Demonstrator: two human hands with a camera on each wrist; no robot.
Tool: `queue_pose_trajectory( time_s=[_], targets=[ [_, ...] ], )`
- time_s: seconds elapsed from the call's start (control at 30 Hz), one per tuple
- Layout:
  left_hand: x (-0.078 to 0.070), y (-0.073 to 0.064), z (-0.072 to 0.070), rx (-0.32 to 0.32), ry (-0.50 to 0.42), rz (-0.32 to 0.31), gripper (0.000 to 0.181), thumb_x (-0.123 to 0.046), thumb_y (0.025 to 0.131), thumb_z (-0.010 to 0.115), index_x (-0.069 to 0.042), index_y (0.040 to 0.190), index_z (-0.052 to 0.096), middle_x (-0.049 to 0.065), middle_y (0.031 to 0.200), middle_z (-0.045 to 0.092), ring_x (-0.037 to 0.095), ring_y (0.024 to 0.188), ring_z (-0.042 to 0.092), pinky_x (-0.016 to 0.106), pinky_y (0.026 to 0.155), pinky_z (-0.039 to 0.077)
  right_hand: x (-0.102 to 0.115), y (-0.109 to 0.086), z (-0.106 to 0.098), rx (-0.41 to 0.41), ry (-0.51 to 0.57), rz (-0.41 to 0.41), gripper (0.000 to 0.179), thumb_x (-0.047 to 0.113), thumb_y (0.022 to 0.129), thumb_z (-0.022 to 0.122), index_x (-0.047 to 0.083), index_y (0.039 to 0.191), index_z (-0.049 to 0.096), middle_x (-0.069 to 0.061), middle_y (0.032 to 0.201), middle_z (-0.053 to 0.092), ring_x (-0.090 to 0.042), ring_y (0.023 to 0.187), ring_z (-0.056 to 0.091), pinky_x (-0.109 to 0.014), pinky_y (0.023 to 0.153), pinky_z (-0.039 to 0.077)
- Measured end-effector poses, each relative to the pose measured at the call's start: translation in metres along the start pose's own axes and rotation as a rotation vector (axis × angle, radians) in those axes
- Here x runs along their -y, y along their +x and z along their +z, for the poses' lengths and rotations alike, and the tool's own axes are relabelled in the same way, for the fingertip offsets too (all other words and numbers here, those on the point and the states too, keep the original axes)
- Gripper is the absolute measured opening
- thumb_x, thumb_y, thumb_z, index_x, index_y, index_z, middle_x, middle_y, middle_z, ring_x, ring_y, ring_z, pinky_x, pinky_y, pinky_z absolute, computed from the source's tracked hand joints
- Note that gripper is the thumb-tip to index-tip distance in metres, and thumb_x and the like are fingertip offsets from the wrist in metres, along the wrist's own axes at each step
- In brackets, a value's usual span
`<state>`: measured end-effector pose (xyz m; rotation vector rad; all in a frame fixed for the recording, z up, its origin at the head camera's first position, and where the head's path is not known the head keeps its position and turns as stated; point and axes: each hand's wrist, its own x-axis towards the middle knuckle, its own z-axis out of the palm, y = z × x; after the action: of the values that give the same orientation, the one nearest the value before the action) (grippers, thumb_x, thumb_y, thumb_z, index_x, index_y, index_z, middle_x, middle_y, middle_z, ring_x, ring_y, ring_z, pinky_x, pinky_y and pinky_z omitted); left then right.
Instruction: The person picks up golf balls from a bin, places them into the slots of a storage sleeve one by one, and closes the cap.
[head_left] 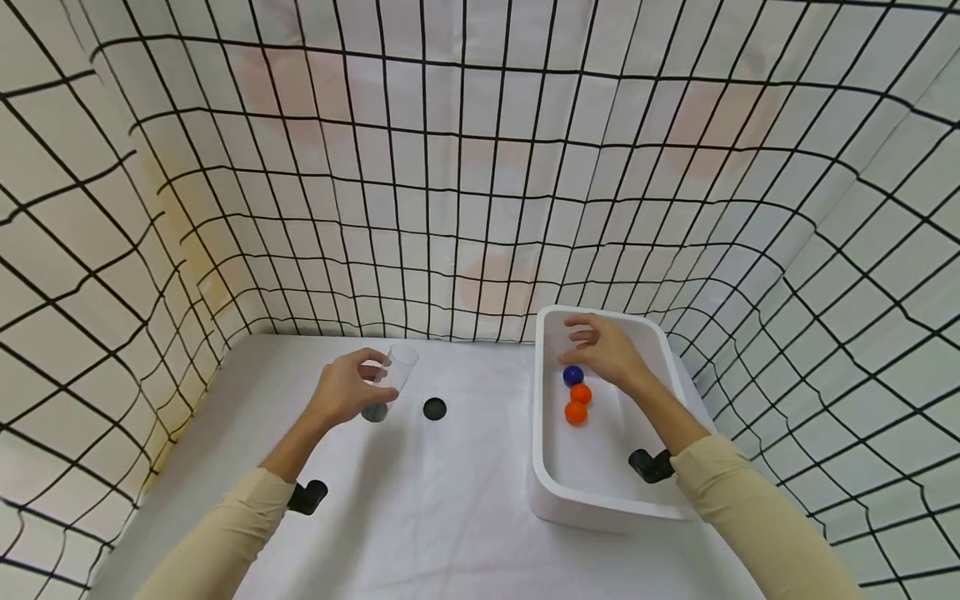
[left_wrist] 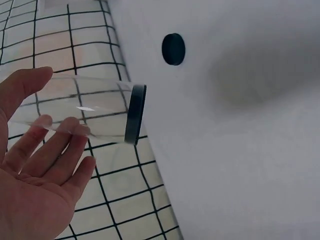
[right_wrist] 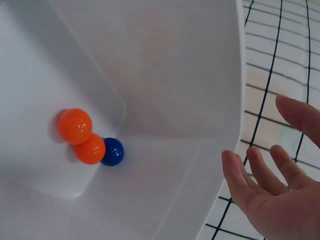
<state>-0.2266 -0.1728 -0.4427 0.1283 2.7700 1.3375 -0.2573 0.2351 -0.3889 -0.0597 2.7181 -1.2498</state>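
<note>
1. Head view: the clear tube (head_left: 397,377) is pinched left of centre by the left grip (head_left: 348,390).
2. Nothing is held by the right grip (head_left: 606,350).
3. If loosely pinched, the tube might be dropped.

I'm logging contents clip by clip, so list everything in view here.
tube: 1, clear with black end, held tilted above table
disc: 1, black, on table, right of tube
bin: 1, white, on table's right side
orange balls: 2, orange, inside bin
blue ball: 1, blue, inside bin beside orange balls
table: 1, white, under everything
grid: black, around table
backdrop: white, faint coloured patches, behind grid
devices: 2, black, one by each cuff
sleeves: 2, beige, on forearms
left hand: 1, holding tube
right hand: 1, above bin
</note>
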Motion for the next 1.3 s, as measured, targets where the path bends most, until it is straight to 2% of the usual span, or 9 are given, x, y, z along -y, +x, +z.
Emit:
queue_pose_trajectory(
  time_s=[0.27,0.43,0.67,0.87,1.03,1.3],
  targets=[
    [-0.007,0.000,-0.006,0.000,-0.012,0.029,0.048,-0.024,0.080,0.084,-0.013,0.125,0.070,0.019,0.119,0.073,0.033,0.111,0.071,0.043,0.084,0.059,-0.025,0.021,0.000,0.079,0.023,0.046,0.070,0.026,0.088,0.078,0.009,0.148,0.047,-0.025,0.145,0.053,-0.041,0.129,0.057,-0.051,0.105,0.050],
    [-0.011,-0.002,-0.004,0.018,-0.027,0.043,0.049,-0.023,0.080,0.084,-0.012,0.126,0.070,0.018,0.121,0.073,0.034,0.116,0.069,0.045,0.089,0.058,-0.044,0.030,0.002,0.083,0.039,0.062,0.069,0.027,0.089,0.077,0.006,0.148,0.047,-0.027,0.145,0.053,-0.041,0.129,0.057,-0.051,0.104,0.051],
    [-0.012,-0.004,-0.003,0.006,-0.009,0.050,0.048,-0.022,0.081,0.084,-0.011,0.125,0.069,0.018,0.119,0.073,0.035,0.114,0.070,0.047,0.089,0.058,-0.067,0.041,0.005,0.080,0.038,0.091,0.062,0.024,0.091,0.075,0.004,0.144,0.052,-0.029,0.140,0.056,-0.041,0.124,0.060,-0.051,0.101,0.053],
    [-0.012,-0.005,-0.003,0.004,0.014,0.045,0.048,-0.023,0.081,0.084,-0.011,0.125,0.070,0.017,0.118,0.074,0.034,0.113,0.070,0.046,0.089,0.058,-0.082,0.043,0.010,0.118,-0.011,0.113,0.057,0.014,0.092,0.070,0.000,0.143,0.052,-0.032,0.139,0.057,-0.042,0.118,0.064,-0.052,0.097,0.055],
    [-0.012,-0.005,-0.002,0.003,0.015,0.043,0.046,-0.023,0.080,0.084,-0.012,0.123,0.071,0.017,0.117,0.074,0.033,0.113,0.070,0.045,0.089,0.058,-0.095,0.042,0.013,0.175,-0.033,0.173,0.058,0.014,0.090,0.071,0.001,0.143,0.053,-0.029,0.137,0.059,-0.041,0.115,0.065,-0.051,0.096,0.056],
    [-0.009,-0.004,-0.001,0.018,0.029,0.047,0.048,-0.022,0.080,0.084,-0.011,0.124,0.071,0.017,0.118,0.074,0.030,0.113,0.071,0.045,0.089,0.058,-0.113,0.043,0.019,0.196,-0.066,0.205,0.053,0.013,0.085,0.074,0.000,0.134,0.060,-0.021,0.120,0.068,-0.035,0.105,0.067,-0.043,0.086,0.060]
  ],
)
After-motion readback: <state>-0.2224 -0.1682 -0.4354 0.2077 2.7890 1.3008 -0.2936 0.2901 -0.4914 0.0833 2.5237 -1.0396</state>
